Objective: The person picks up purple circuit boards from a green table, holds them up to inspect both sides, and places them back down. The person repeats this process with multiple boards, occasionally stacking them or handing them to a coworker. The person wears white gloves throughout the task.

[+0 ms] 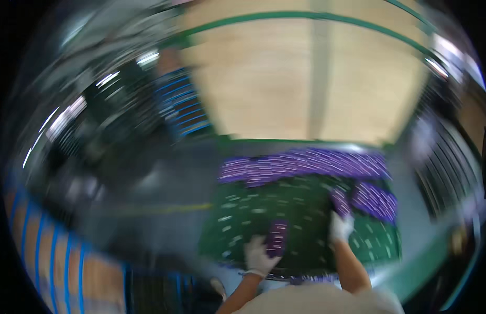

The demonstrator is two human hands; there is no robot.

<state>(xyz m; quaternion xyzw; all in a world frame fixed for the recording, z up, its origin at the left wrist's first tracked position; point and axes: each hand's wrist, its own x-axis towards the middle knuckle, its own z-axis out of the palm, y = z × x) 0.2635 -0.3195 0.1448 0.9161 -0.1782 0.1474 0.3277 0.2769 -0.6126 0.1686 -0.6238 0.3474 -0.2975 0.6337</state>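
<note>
Motion blur smears the whole head view. My left hand (260, 256), in a white glove, is closed on a dark purple oblong piece (277, 238), which points away from me. Farther off to the right, my right hand (341, 228), also gloved in white, grips another purple oblong piece (339, 201) by its near end. Both are over a green surface (300, 212) with pale marks. Along its far edge runs a wide band of closely packed purple pieces (306, 163). A smaller group of purple pieces (375, 201) lies right of my right hand. Their exact kind is blurred.
Beyond the green surface stands a large tan panel (253, 78) framed in green. Blue-striped stacks (183, 102) are at the far left, and blue-striped brown stacks (49, 256) at the near left. A yellow line (185, 208) crosses the grey floor. Dark slatted racks (444, 162) stand right.
</note>
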